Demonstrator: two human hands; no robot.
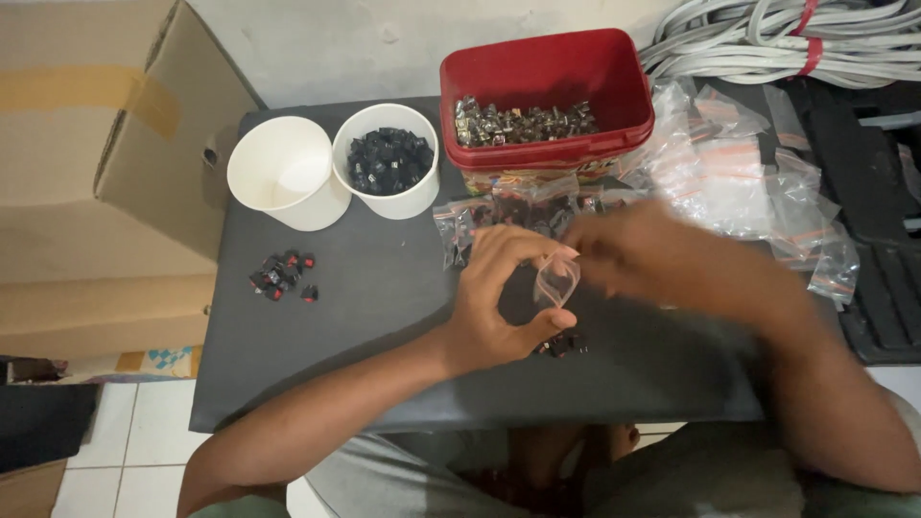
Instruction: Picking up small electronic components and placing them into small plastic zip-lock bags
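My left hand (504, 297) pinches a small clear bag (556, 281) between thumb and fingertips, above the middle of the black table (365, 288). My right hand (652, 254) is blurred; its fingers meet the bag's upper edge, but I cannot tell whether they are closed on it. A few black-and-red parts (566, 343) lie just below the bag. More such parts (281, 273) sit well to the left. Behind stand an empty white cup (283, 173), a cup of black parts (387, 161) and a red tub (547, 96).
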